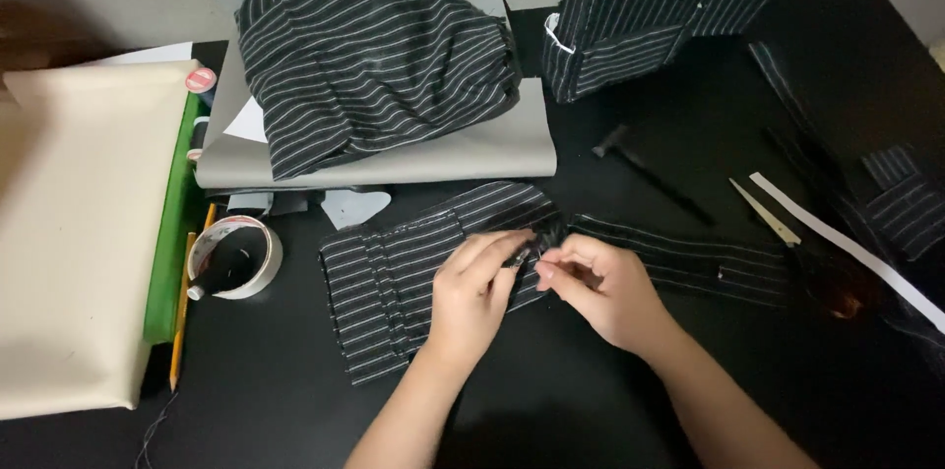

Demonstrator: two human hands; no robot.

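Striped black cloth with thin white lines [413, 272] lay flat on the black desk [551, 400]; we pinched its folded upper edge between the fingers of our left hand [472, 292] and right hand [600, 287], beside a white tape roll [236, 257].

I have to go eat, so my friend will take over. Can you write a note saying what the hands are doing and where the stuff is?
Left hand: fingers pinch the striped cloth piece at its right edge.
Right hand: fingertips pinch the same spot, where the striped strap meets it.
Nearby: tape roll and pencil on the left, scissors and hammer on the right, striped bag at the back.
Done: cloth pieces are cut and laid flat.
Left: whether piece and strap are joined is hidden by the fingers.
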